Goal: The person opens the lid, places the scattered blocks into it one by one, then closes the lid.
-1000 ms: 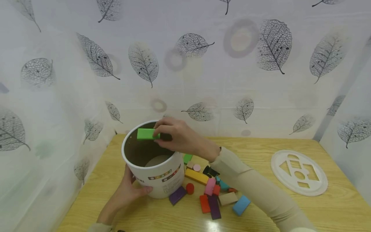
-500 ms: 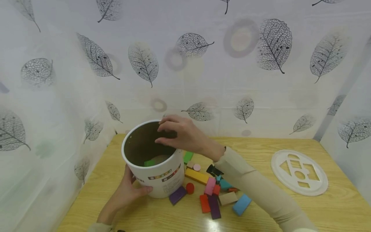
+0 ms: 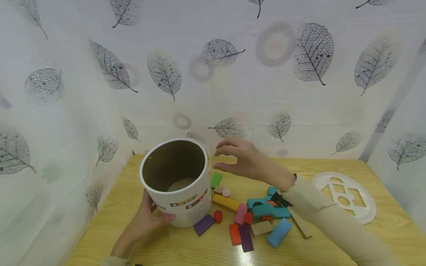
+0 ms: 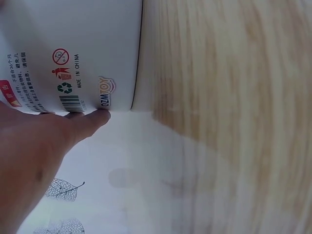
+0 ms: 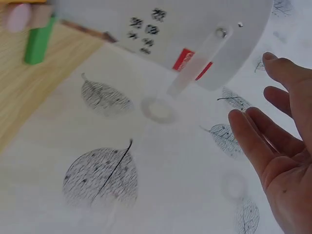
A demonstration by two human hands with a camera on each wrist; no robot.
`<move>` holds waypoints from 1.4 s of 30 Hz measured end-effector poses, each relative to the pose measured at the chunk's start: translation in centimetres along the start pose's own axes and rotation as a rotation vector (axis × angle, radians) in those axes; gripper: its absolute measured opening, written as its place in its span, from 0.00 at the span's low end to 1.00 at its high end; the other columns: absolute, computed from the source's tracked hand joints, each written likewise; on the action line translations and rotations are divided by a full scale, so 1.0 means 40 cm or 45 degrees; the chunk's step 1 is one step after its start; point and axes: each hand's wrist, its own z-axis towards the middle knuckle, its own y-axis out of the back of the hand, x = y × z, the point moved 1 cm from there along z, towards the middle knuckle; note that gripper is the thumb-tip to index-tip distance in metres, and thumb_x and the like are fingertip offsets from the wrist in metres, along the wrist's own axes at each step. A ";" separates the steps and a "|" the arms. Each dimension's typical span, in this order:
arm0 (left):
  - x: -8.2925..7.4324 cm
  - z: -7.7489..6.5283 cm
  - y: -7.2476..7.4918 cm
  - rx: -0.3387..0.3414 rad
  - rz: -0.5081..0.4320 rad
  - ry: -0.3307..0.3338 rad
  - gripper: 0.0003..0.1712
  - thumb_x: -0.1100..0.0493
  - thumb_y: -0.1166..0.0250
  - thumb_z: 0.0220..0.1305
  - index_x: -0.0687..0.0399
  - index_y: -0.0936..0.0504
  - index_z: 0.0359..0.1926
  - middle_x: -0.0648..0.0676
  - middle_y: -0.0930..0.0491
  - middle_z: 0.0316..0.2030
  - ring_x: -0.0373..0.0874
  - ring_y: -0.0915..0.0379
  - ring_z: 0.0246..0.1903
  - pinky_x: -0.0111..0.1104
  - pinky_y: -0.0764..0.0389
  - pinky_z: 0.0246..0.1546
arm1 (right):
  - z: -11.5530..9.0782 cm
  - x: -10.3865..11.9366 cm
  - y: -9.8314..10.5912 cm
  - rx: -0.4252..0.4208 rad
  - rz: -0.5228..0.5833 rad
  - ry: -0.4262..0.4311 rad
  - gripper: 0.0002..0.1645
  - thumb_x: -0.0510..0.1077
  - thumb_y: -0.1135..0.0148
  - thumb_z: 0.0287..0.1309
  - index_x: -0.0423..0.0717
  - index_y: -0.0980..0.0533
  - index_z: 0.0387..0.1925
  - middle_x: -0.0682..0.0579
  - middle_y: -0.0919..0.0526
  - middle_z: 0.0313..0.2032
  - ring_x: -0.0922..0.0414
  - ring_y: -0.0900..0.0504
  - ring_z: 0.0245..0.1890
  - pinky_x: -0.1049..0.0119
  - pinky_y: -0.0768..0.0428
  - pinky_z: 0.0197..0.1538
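Note:
A white toy bucket (image 3: 186,201) with printed labels stands on the table at left of centre in the head view. My left hand (image 3: 144,220) holds its near left side, thumb across the front wall. In the left wrist view the thumb (image 4: 90,124) lies along the bucket's wall by the barcode. Part of the bucket's pale floor (image 3: 181,184) shows inside; the rest is hidden by the near wall. My right hand (image 3: 247,160) hovers right of the rim, fingers spread and holding nothing. Below it lies a green block (image 3: 216,180) beside the bucket.
Right of the bucket lie a yellow block (image 3: 226,202), a purple block (image 3: 204,224), a red cylinder (image 3: 217,216), teal blocks (image 3: 263,210) and a blue block (image 3: 279,232). A white lid with cut-out shapes (image 3: 364,195) is partly behind the right sleeve. Leaf-patterned curtain (image 3: 253,92) surrounds the table.
My right hand let a green block drop into the bucket, then moved right, away from the rim. The block is now out of sight. My left hand and the bucket stayed put.

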 end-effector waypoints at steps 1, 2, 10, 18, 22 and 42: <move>0.001 0.000 0.000 -0.004 0.000 0.004 0.75 0.64 0.19 0.46 0.44 0.64 0.82 0.65 0.53 0.79 0.72 0.53 0.76 0.76 0.45 0.68 | -0.018 0.000 0.009 0.022 -0.019 -0.005 0.18 0.40 0.18 0.46 0.43 0.17 0.39 0.47 0.14 0.41 0.54 0.15 0.41 0.65 0.11 0.41; 0.001 0.000 0.000 -0.006 0.001 0.007 0.75 0.64 0.19 0.46 0.44 0.64 0.82 0.65 0.53 0.79 0.72 0.53 0.76 0.76 0.45 0.68 | -0.037 0.000 0.016 0.049 -0.038 -0.015 0.18 0.40 0.18 0.46 0.43 0.16 0.39 0.47 0.14 0.41 0.54 0.15 0.41 0.65 0.11 0.41; 0.006 -0.001 0.002 0.007 -0.009 -0.006 0.74 0.64 0.19 0.46 0.45 0.62 0.82 0.65 0.52 0.79 0.71 0.53 0.76 0.76 0.45 0.67 | -0.203 0.013 0.031 0.298 -0.109 -0.166 0.17 0.42 0.18 0.46 0.47 0.15 0.39 0.52 0.13 0.41 0.57 0.14 0.39 0.66 0.11 0.41; 0.011 0.001 0.002 0.006 -0.022 -0.006 0.74 0.65 0.19 0.46 0.50 0.63 0.82 0.66 0.52 0.79 0.72 0.54 0.76 0.76 0.45 0.67 | -0.298 0.030 0.018 0.683 -0.029 -0.501 0.14 0.45 0.24 0.57 0.50 0.15 0.45 0.55 0.14 0.44 0.57 0.15 0.43 0.66 0.13 0.44; 0.014 0.001 0.003 0.005 -0.033 -0.026 0.74 0.66 0.19 0.46 0.52 0.63 0.81 0.67 0.52 0.78 0.72 0.53 0.75 0.77 0.44 0.67 | -0.324 0.039 0.016 0.811 -0.011 -0.620 0.16 0.47 0.24 0.56 0.48 0.14 0.46 0.54 0.14 0.42 0.58 0.15 0.40 0.69 0.14 0.40; 0.011 -0.001 0.004 -0.016 -0.017 -0.013 0.73 0.65 0.19 0.46 0.51 0.61 0.81 0.66 0.51 0.79 0.73 0.52 0.75 0.76 0.44 0.67 | -0.384 0.063 -0.011 0.869 -0.050 -0.697 0.18 0.42 0.20 0.48 0.55 0.12 0.44 0.59 0.16 0.37 0.63 0.21 0.38 0.73 0.18 0.34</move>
